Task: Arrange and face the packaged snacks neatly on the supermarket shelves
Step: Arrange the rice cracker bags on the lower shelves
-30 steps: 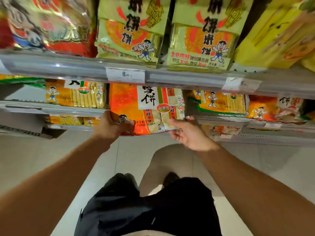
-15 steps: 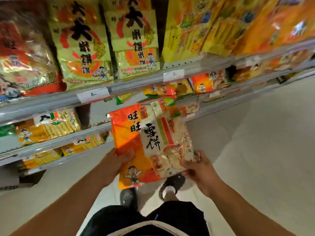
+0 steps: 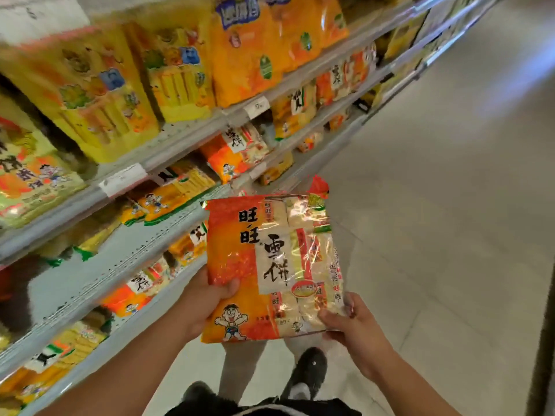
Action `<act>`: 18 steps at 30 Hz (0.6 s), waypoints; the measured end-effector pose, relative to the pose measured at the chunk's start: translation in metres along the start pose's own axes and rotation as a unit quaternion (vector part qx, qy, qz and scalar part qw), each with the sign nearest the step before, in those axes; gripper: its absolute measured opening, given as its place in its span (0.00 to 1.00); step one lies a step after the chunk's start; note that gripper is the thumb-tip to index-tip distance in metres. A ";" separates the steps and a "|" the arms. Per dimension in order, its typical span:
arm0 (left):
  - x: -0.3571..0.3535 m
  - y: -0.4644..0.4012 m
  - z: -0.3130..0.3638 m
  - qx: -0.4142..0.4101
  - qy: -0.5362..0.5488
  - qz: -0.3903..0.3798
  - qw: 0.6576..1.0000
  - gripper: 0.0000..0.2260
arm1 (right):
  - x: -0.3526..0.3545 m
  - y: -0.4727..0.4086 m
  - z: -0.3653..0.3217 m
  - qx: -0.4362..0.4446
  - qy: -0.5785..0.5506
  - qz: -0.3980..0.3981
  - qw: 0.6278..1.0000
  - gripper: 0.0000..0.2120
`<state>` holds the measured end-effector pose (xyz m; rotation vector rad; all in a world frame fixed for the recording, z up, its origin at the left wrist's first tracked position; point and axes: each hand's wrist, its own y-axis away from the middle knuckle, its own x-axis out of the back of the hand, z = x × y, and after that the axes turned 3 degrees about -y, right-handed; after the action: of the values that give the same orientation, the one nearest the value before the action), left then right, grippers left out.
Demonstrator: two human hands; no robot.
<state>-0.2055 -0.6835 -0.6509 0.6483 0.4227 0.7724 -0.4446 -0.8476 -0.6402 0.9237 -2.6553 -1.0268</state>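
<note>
Leftward, the shelves [image 3: 120, 235] run away along the aisle, tiered and packed: tall yellow snack bags [image 3: 99, 94] on an upper tier, orange bags [image 3: 249, 49] beside them, flatter orange-and-white packs [image 3: 237, 151] lying on the tiers below, white price tags [image 3: 123, 178] on the rails. In front of the shelves, clear of them, the rice cracker bag [image 3: 270, 265] is held upright, face to the camera. The left hand [image 3: 204, 301] grips its lower left edge, thumb on the front; the right hand [image 3: 354, 325] pinches its lower right corner. Pale floor [image 3: 435, 205] at right
</note>
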 end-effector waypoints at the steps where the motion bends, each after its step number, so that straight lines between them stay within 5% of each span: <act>1: -0.022 -0.005 0.006 -0.005 -0.010 -0.002 1.000 0.35 | 0.020 -0.005 -0.008 0.001 -0.027 0.003 1.000 0.29; 4: -0.087 -0.022 0.023 -0.019 -0.034 -0.012 0.999 0.32 | 0.079 -0.020 -0.034 0.003 -0.069 0.003 0.998 0.26; 9: -0.183 -0.043 0.050 -0.045 -0.059 -0.053 0.996 0.25 | 0.163 -0.047 -0.083 0.025 0.023 -0.022 0.999 0.26; 18: -0.284 -0.119 0.092 -0.046 -0.073 -0.062 0.994 0.28 | 0.244 -0.136 -0.155 0.047 0.049 -0.004 0.998 0.21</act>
<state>-0.2771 -0.9962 -0.6310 0.5824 0.2888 0.6191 -0.5194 -1.1578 -0.6309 0.9764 -2.6397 -0.8402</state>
